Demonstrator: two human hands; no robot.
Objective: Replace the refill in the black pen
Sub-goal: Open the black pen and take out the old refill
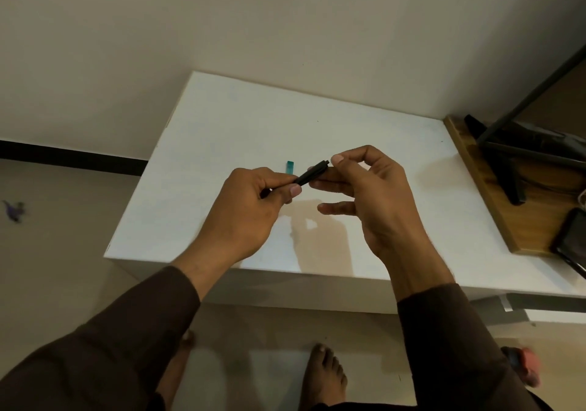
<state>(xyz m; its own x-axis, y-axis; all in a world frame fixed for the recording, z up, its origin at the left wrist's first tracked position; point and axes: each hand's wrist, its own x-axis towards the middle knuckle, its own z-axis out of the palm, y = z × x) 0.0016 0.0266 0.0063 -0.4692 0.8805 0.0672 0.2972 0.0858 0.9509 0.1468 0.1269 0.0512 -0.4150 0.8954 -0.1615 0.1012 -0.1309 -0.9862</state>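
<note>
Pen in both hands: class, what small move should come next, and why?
Probably twist the end off. The left hand grips the pen by its barrel, the right hand pinches its far end, and the pen looks whole, so no refill can come out yet.

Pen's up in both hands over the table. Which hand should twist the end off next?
Right, probably. The right hand already pinches the free end of the black pen between thumb and fingers, while the left hand grips the barrel and can steady it.
</note>
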